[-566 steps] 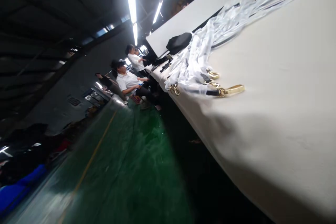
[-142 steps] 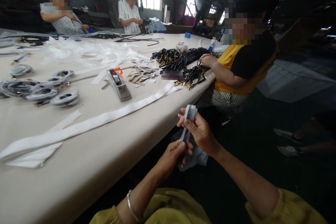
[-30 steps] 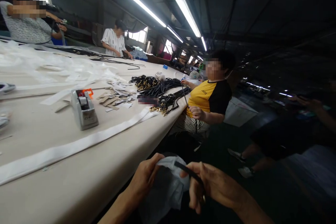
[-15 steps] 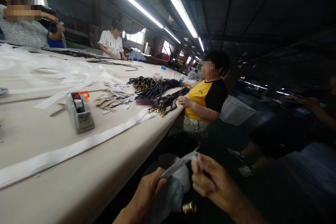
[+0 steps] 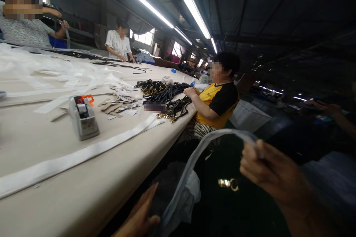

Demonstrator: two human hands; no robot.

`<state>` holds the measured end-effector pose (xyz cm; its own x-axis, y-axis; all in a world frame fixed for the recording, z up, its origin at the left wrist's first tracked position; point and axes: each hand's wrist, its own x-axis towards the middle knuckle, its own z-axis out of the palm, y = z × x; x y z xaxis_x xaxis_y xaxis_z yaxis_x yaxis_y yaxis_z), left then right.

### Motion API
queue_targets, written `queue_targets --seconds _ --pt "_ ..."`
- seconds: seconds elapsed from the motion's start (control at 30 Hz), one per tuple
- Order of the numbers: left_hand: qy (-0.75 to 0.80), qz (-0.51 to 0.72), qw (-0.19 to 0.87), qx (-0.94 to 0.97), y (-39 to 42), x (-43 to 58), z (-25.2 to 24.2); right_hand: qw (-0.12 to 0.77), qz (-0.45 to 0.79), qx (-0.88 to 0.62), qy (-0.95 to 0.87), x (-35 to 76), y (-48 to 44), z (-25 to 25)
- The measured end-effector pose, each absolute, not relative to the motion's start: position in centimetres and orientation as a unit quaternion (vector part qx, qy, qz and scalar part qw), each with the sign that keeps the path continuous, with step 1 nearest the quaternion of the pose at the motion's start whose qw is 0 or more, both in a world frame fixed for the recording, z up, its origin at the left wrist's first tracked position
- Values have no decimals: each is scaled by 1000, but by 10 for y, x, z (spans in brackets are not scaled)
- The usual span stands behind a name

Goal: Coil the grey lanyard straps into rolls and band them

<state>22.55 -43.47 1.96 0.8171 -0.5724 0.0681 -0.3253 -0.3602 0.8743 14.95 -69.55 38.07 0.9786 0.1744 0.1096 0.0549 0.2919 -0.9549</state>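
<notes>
My right hand [image 5: 268,172] is raised at the right and pinches the top end of a long clear plastic sleeve [image 5: 194,155]. The sleeve arcs down and left to my left hand [image 5: 140,214] at the bottom edge, which grips its lower end beside a crumpled clear bag [image 5: 191,190]. A gold clasp [image 5: 228,183] on a dark strap hangs just below and left of my right hand. Both hands are off the table, in front of its near edge.
On the cream table [image 5: 33,144] stand a grey tape dispenser [image 5: 82,118], a long white strip [image 5: 83,152], paper scraps [image 5: 119,102] and black straps with gold clasps [image 5: 169,100]. A seated person in a yellow-and-black shirt [image 5: 218,103] handles those straps. Two people work at the far side.
My right hand has swung up and to the right, stretching the clear sleeve into a long arc. The gold clasp now hangs in the open. My left hand stays low.
</notes>
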Motion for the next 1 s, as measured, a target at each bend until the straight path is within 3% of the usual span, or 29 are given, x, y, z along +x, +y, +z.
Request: queue_targets --seconds 0.13,0.23,0.33,0.5,0.63,0.73,0.87,0.93,1.0 --pt "-338 0 575 746 -449 220 128 731 218 -643 -68 159 -664 310" --pt "-382 -1 599 704 -461 212 169 726 271 -630 -58 163 -645 274" --pt "-367 -68 630 681 -464 209 165 727 292 -620 -30 162 -643 258" --pt "-262 -22 634 727 -454 220 138 712 287 -640 -34 153 -665 250" --pt "-250 -36 619 744 -455 221 130 760 296 -575 -67 146 -669 255" --pt "-257 -62 629 732 -468 207 127 824 228 -512 -82 149 -656 264" --pt "-267 -92 659 697 -491 183 128 855 -2 -517 -46 162 -633 256" --pt "-264 -124 677 675 -497 176 135 795 -98 -596 -50 167 -629 240" --pt "-261 -160 695 650 -498 173 145 670 -150 -720 -99 170 -632 222"
